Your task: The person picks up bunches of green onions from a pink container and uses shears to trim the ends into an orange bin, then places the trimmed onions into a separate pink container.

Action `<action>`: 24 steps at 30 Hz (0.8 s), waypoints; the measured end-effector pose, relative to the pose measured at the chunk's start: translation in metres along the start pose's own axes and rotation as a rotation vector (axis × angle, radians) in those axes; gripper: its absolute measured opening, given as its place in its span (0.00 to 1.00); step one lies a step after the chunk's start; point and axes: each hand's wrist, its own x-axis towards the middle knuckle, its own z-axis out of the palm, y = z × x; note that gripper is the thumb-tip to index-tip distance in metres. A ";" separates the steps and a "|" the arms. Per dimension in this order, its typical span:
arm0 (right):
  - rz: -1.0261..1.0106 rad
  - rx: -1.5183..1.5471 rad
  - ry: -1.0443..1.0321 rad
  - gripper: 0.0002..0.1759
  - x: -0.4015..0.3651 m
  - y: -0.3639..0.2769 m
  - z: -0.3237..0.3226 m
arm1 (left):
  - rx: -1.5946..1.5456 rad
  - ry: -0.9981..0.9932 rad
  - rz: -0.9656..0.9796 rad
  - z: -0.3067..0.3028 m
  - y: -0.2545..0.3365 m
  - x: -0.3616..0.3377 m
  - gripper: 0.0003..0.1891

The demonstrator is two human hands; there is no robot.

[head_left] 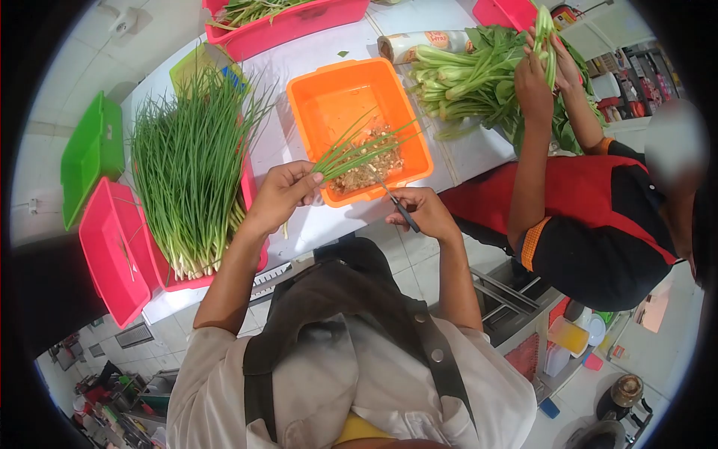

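My left hand (288, 196) is closed round a few spring onions (345, 156), whose green leaves stretch to the right over an orange tub (320, 96). A small knife (404, 213) with a black handle is in my right hand (430, 215), its blade pointing up and left at the tub's near edge. Brown and whitish trimmings (364, 170) lie in the near part of the tub. Left of my left hand, a large bundle of spring onions (193, 161) fills a pink tray (161, 271), roots towards me.
At right, a co-worker in red and black (568, 202) holds green stalks (544, 45) over a pile of leafy greens (456, 78). A wrapped roll (426, 45) lies behind it. A pink tub (292, 30) stands at the back; a green tub (93, 157) is far left.
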 end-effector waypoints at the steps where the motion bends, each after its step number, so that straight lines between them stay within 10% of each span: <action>1: -0.009 -0.019 0.027 0.25 0.000 0.005 -0.002 | -0.010 0.001 0.005 0.000 0.001 0.000 0.12; 8: 0.021 -0.255 0.165 0.18 -0.002 0.001 -0.009 | -0.239 0.177 0.104 -0.030 0.021 -0.042 0.11; 12: 0.127 -0.183 0.177 0.19 0.009 -0.013 -0.002 | -0.252 0.524 0.274 -0.100 0.037 -0.110 0.16; 15: 0.100 -0.189 0.167 0.20 0.018 -0.017 -0.001 | -0.107 1.132 0.312 -0.174 0.033 -0.176 0.16; 19: 0.111 -0.248 0.165 0.22 0.023 -0.026 0.002 | 0.000 1.300 0.314 -0.276 0.022 -0.273 0.16; 24: 0.115 -0.254 0.154 0.22 0.025 -0.031 0.008 | 1.004 1.529 0.110 -0.366 -0.018 -0.313 0.15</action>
